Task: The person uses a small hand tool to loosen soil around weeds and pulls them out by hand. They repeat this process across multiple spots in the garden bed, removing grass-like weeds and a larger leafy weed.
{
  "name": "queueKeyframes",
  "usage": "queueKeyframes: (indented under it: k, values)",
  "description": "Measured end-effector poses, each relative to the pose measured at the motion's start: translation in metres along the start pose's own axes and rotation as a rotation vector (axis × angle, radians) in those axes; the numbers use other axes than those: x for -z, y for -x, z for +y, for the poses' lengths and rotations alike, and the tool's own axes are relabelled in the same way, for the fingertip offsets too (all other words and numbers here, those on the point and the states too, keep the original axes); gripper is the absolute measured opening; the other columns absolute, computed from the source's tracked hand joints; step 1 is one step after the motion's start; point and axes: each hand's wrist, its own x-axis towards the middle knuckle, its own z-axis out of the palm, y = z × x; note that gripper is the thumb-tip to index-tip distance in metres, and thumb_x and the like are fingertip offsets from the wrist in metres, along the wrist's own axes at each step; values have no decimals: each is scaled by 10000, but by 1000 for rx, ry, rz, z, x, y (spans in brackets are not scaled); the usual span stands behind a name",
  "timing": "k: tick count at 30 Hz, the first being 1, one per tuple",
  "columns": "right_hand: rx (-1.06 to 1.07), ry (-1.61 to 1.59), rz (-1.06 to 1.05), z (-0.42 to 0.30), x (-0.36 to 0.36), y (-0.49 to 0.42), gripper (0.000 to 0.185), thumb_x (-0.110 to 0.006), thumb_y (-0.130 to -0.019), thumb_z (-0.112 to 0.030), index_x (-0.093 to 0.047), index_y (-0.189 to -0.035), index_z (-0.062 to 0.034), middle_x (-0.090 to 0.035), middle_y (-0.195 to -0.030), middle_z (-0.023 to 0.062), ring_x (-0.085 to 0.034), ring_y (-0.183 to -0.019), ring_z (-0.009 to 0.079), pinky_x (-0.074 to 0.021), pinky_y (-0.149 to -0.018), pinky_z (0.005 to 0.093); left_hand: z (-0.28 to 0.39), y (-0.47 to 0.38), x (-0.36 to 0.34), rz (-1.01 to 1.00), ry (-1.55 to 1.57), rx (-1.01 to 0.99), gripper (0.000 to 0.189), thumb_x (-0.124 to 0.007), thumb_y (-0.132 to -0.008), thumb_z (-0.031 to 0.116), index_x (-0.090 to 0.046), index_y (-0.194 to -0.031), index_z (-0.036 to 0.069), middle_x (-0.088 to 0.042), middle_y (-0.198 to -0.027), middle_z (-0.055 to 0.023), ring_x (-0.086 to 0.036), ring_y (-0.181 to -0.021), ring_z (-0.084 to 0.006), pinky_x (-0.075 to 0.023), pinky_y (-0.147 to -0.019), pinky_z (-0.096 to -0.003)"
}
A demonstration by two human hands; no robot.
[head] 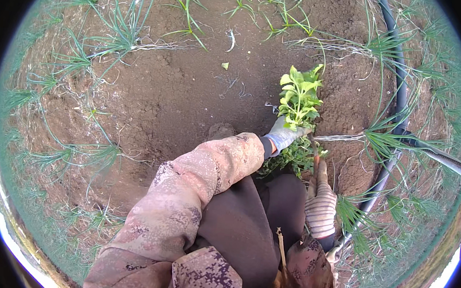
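My left hand (286, 132), in a pale work glove, grips a bunch of leafy green plant (300, 94) by its lower end, close to the soil. A striped glove covers my right hand (320, 208), which is closed around the handle of a small hand tool (316, 155). The handle looks orange-brown. A thin dark end of the tool reaches up beside my left hand; its exact shape is hard to make out. Below my left wrist, more cut or pulled greens (291, 156) lie against my knees, partly hidden by the sleeve.
Brown soil (186, 88) stretches ahead and to the left. Clumps of onion-like plants (121, 36) lean along the left side, with more (379, 138) on the right. A dark irrigation hose (400, 83) runs down the right, with a branch pipe (442, 155) joining it.
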Motion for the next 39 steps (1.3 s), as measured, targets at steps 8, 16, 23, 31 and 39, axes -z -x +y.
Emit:
queueKeyframes:
  k: [8, 16, 23, 31, 39]
  values:
    - [25, -312, 171, -33, 27, 18, 526, -412, -915, 25, -299, -1427, -21, -514, -1340, 135, -645, -946, 186, -507, -771, 268, 40, 67, 60, 112, -236, 65, 446, -708, -811, 242, -574, -1176, 25, -653, -1077, -81, -603, -968, -190, -457, -876, -304]
    - [188, -429, 70, -77, -15, -40, 469, -481, -921, -27, -400, -1383, -48, -605, -1197, 179, -639, -1021, 255, -501, -809, 302, 102, 151, 235, 580, -1224, -98, 412, -716, -709, 386, -635, -959, 69, -647, -876, -139, -620, -841, -325, -499, -728, -416]
    - [210, -150, 339, -65, -30, -134, 489, -555, -901, -105, -424, -1372, -71, -652, -841, 216, -633, -648, 350, -490, -567, 385, 91, 153, 219, 420, -365, -23, 453, -717, -740, 78, -539, -1155, 49, -644, -1011, -78, -618, -940, -209, -506, -847, -340]
    - [-147, 345, 158, -71, 1, -204, 578, -550, -892, -164, -323, -1419, -100, -645, -747, 193, -630, -637, 376, -500, -565, 451, 116, 12, 178, 354, 43, 26, 396, -740, -759, 120, -608, -1122, 35, -653, -1036, -49, -603, -952, -153, -474, -869, -294]
    - [-93, 344, -126, -83, 24, -268, 484, -461, -908, -146, -352, -1370, -48, -617, -716, 243, -630, -693, 390, -481, -611, 465, 130, -188, 77, 289, -108, -158, 373, -736, -764, 83, -591, -1088, -34, -679, -977, -85, -639, -870, -172, -494, -800, -281]
